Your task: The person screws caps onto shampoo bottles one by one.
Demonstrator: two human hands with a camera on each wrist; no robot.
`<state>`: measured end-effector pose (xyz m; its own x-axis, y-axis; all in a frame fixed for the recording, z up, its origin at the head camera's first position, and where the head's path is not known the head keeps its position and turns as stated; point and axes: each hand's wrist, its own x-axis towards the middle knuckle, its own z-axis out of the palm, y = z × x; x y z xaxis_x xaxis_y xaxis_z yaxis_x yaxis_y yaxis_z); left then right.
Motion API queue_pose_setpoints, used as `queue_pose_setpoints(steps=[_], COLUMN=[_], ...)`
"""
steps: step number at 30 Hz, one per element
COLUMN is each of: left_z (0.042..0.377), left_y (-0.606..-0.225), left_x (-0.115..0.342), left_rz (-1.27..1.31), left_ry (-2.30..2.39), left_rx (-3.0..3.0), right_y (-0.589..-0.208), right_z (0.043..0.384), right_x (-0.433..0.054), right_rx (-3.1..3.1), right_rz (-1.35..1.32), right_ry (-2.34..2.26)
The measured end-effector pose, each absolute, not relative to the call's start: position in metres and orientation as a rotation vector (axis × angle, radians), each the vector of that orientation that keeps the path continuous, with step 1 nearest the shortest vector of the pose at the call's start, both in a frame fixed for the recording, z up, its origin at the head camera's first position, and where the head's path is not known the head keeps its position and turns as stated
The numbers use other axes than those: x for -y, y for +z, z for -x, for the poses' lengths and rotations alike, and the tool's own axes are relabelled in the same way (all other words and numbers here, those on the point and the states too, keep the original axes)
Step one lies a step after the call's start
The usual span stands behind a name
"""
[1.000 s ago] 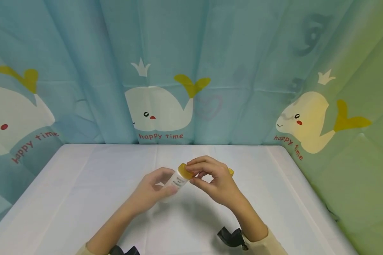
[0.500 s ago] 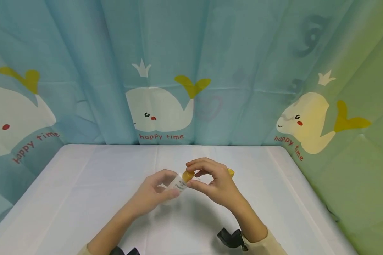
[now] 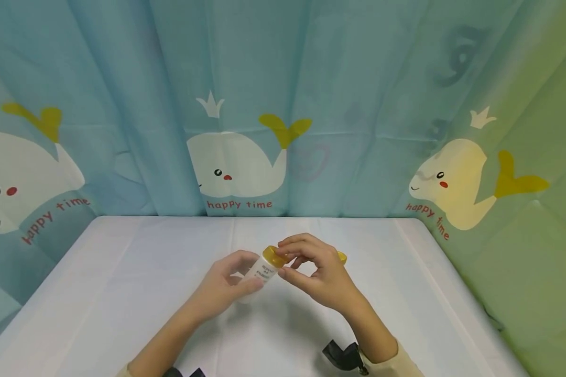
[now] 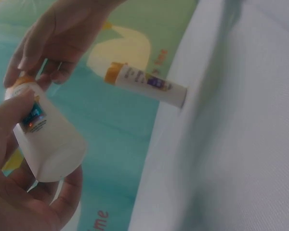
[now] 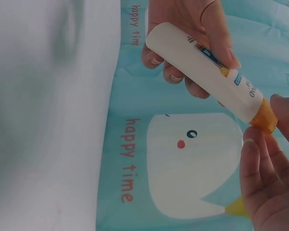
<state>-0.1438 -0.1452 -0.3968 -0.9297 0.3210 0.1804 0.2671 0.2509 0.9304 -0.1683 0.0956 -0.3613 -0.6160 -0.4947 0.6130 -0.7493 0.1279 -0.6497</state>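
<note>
My left hand [image 3: 226,285] grips a white plastic bottle [image 3: 262,270] by its body, thumb on the printed label. The bottle is held above the table, its yellow-orange cap [image 3: 273,256] tilted up toward the right. On that cap are the fingertips and thumb of my right hand [image 3: 318,269], pinching it from both sides, as the right wrist view shows with the cap [image 5: 265,117] against the bottle's neck end. A second white bottle [image 4: 147,85], also orange-capped, stands on the table; in the head view my right hand hides it except for its yellow cap [image 3: 342,257].
A white cloth covers the table [image 3: 137,293]. Behind it hangs a blue-green curtain [image 3: 358,167] printed with whales. Black straps [image 3: 344,356] are at both wrists, near the front edge of the view.
Half a second ago the cap sat lower and turned between the right fingers; now it is higher and facing up again. Both hands keep nearly the same place.
</note>
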Motion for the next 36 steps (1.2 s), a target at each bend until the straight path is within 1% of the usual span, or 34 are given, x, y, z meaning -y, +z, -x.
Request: queue_pose_setpoints(steps=[13,21,32,36], left_z=[0.144,0.141,0.141,0.141], left_y=[-0.400,-0.398,-0.399,-0.398], left_x=[0.145,0.143,0.143,0.144], left_rz=[-0.584,-0.597,-0.678,-0.672], left_ry=[1.820,1.804,1.804,1.805], left_rx=[-2.421,-2.408,-2.413,-2.427], right_y=[-0.361,-0.360,-0.337,-0.346], right_z=[0.168,0.167,0.151,0.158], right_x=[-0.095,-0.094,-0.087,-0.090], right_rx=[2.140,2.194,2.130,2.133], right_rz=[-1.244,-1.194,-1.239,-1.233], right_ry=[1.461,1.446,1.452,1.440])
